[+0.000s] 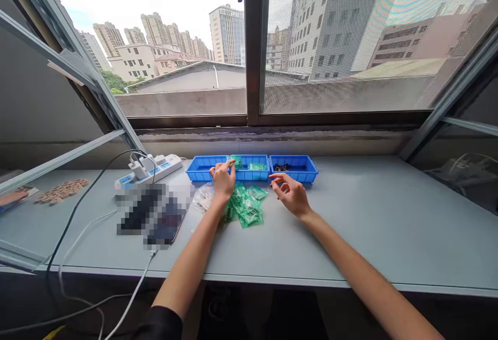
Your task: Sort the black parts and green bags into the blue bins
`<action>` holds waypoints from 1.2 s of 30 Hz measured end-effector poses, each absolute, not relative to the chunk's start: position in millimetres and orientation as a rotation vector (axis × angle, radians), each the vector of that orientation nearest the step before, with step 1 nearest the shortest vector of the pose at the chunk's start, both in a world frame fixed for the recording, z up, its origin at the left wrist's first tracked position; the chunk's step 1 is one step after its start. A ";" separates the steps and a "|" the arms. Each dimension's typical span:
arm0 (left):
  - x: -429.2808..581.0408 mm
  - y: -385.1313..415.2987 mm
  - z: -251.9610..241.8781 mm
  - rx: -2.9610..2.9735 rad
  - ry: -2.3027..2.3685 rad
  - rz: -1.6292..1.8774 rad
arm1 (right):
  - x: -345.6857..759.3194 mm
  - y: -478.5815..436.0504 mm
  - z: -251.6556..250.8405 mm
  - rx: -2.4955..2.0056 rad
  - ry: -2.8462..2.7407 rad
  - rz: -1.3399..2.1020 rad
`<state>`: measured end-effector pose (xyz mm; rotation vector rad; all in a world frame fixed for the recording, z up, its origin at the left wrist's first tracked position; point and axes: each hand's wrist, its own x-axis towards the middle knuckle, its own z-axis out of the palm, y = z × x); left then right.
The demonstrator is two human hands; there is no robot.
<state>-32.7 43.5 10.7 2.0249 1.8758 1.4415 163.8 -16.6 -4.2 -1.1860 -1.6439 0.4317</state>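
Note:
My left hand [223, 178] reaches over the front wall of the long blue bin [206, 175]. Its thumb and index finger are closed at a small green plastic bag [236, 161]; the exact contact is hard to see. Another green bag [257, 166] lies in the bin's right part. In front of the shorter blue bin [301, 175], which has small black parts [280, 167] in it, is my right hand [291, 193]. Its fingers are bent but apart, with nothing visible between them. Several green bags [249, 207] lie piled on the table between my forearms.
Clear plastic bags [204, 197] lie left of the green pile. A white power strip [165, 168] with plugs, blurred phone-like devices [167, 223] and cables [73, 215] occupy the left side. Small tan pieces [62, 191] are farther left. A window frame [254, 70] rises behind the bins.

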 end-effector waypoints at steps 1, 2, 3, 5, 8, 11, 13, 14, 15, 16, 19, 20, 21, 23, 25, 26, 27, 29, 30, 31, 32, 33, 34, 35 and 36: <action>-33.4 45.2 9.1 2.066 1.876 1.406 | 164.1 -16.2 -4.6 -1.188 -1.649 0.427; -34.0 46.7 7.3 2.107 1.869 1.375 | 164.3 -15.9 -4.8 -1.191 -1.655 0.422; -34.4 47.9 5.7 2.144 1.857 1.348 | 164.4 -15.7 -5.0 -1.196 -1.661 0.417; -34.5 49.6 3.1 2.204 1.830 1.297 | 164.5 -15.5 -5.0 -1.204 -1.671 0.415; -33.8 50.3 2.0 2.243 1.800 1.224 | 164.6 -15.4 -4.9 -1.209 -1.675 0.424; -33.5 50.5 2.4 2.269 1.762 1.183 | 164.9 -15.2 -5.3 -1.198 -1.680 0.430; -33.6 50.3 2.5 2.298 1.732 1.152 | 165.0 -14.9 -5.8 -1.195 -1.691 0.434; -33.7 50.0 2.5 2.314 1.728 1.130 | 165.0 -14.7 -6.0 -1.196 -1.699 0.437; -33.7 49.6 2.4 2.330 1.732 1.104 | 165.0 -14.6 -6.1 -1.200 -1.708 0.440; -33.6 49.0 2.3 2.349 1.738 1.078 | 165.0 -14.5 -6.2 -1.206 -1.717 0.437; -32.9 47.1 2.0 2.406 1.719 0.990 | 164.5 -15.0 -5.9 -1.249 -1.764 0.376; -32.5 46.8 1.7 2.415 1.707 0.955 | 164.4 -15.4 -5.7 -1.272 -1.792 0.350; -32.3 46.5 1.3 2.418 1.701 0.921 | 164.2 -15.8 -5.7 -1.293 -1.829 0.329; -32.0 46.1 0.6 2.420 1.707 0.868 | 163.8 -16.5 -6.5 -1.305 -1.922 0.311; -32.0 44.7 0.8 2.439 1.712 0.862 | 163.4 -16.5 -8.7 -1.246 -2.027 0.301; -31.8 43.3 1.8 2.457 1.704 0.870 | 163.2 -16.3 -10.5 -1.196 -2.081 0.298; -31.5 41.3 3.4 2.479 1.690 0.882 | 162.8 -16.0 -12.5 -1.145 -2.129 0.301; -29.7 35.3 9.0 2.544 1.632 0.902 | 162.0 -15.1 -17.4 -1.071 -2.198 0.325; -28.2 31.5 12.6 2.586 1.589 0.905 | 161.6 -14.5 -19.9 -1.056 -2.221 0.340; -26.2 27.4 16.4 2.632 1.539 0.902 | 161.3 -14.0 -22.4 -1.052 -2.241 0.351; -23.9 23.3 20.2 2.679 1.486 0.898 | 161.0 -13.5 -24.5 -1.055 -2.260 0.356; -21.5 19.4 23.7 2.722 1.436 0.897 | 160.8 -12.9 -26.3 -1.061 -2.279 0.357; -19.0 15.9 26.6 2.758 1.396 0.899 | 160.9 -12.4 -27.5 -1.065 -2.297 0.358; -16.8 13.1 28.8 2.787 1.367 0.905 | 161.0 -11.9 -28.2 -1.071 -2.308 0.360; -14.8 10.8 30.3 2.808 1.349 0.913 | 161.3 -11.3 -28.4 -1.078 -2.309 0.360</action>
